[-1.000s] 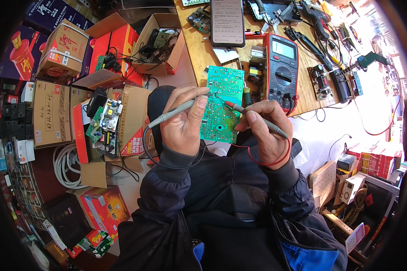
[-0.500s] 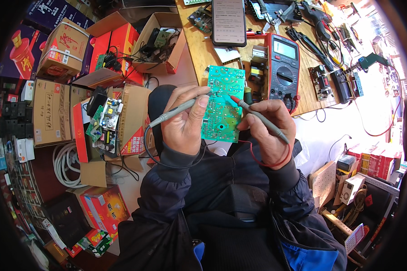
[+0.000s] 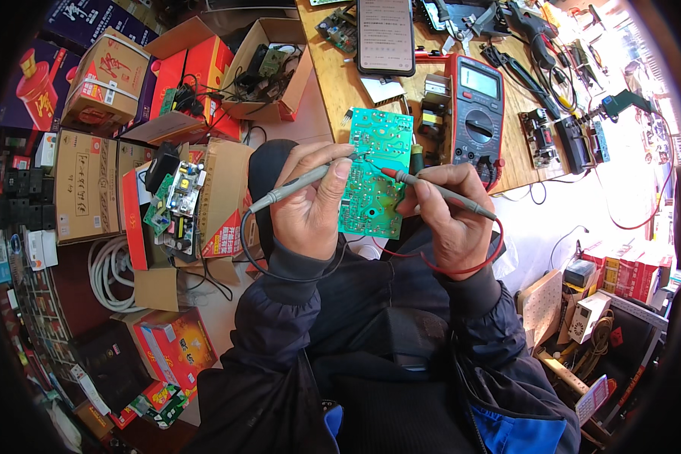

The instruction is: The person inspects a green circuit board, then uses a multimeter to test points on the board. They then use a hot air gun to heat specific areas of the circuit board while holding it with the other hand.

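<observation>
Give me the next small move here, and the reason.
Probably press the red-tipped probe in the right hand lightly onto the green board; it and the black-wired probe in the left hand point there, but contact is too small to confirm.

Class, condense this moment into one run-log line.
left hand: holding black-lead probe; right hand: holding red-tipped probe; green circuit board: between hands; multimeter: on wooden table

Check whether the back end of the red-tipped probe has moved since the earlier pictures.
Yes. Judged against the multimeter, the back end of the red-tipped probe in the right hand has swung up and rightward in the picture.
</observation>
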Available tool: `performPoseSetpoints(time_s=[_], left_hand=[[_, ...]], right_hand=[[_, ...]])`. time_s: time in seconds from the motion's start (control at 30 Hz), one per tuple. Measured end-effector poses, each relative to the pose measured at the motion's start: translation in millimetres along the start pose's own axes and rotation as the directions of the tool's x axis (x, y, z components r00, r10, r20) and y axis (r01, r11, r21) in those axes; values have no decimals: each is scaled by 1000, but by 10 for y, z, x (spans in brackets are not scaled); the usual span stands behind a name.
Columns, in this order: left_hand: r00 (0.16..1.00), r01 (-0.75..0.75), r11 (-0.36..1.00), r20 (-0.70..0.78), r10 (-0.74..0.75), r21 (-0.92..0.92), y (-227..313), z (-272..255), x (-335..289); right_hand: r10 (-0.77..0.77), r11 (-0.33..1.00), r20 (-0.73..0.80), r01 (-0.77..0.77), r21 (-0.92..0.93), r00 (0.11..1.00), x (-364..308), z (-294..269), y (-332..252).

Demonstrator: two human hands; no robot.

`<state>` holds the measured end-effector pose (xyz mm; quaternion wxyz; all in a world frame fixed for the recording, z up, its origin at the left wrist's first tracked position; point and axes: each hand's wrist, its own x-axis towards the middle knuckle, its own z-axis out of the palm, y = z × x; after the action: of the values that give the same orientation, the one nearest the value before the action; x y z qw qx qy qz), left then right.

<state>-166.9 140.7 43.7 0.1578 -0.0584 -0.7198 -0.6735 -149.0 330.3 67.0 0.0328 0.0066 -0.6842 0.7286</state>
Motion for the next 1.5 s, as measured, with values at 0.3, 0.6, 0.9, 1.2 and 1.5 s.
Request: performPoseSetpoints(time_s=[0.3,0.6,0.9,1.2,1.5], left_hand=[[1000,8,1000,3,-8,-26,0,4,-4],[1000,23,1000,-3,-23,-7,10,7,-1],[999,39,999,-3,-39,-25,6,-12,-20],[1000,7,1000,14,-7,-30,-7,-49,-64],[1000,-3,1000,12,3,-5,-7,-42,-69]], right_hand=[[22,1000,0,-22,5,1000,11,-5,4],[38,999,17,-38,0,999,22,-19,-18],[56,997,8,-57,48,998,31,-13,-36],[75,993,11,-76,94,997,24,24,-34],[68,995,20,-70,65,997,25,19,-36]])
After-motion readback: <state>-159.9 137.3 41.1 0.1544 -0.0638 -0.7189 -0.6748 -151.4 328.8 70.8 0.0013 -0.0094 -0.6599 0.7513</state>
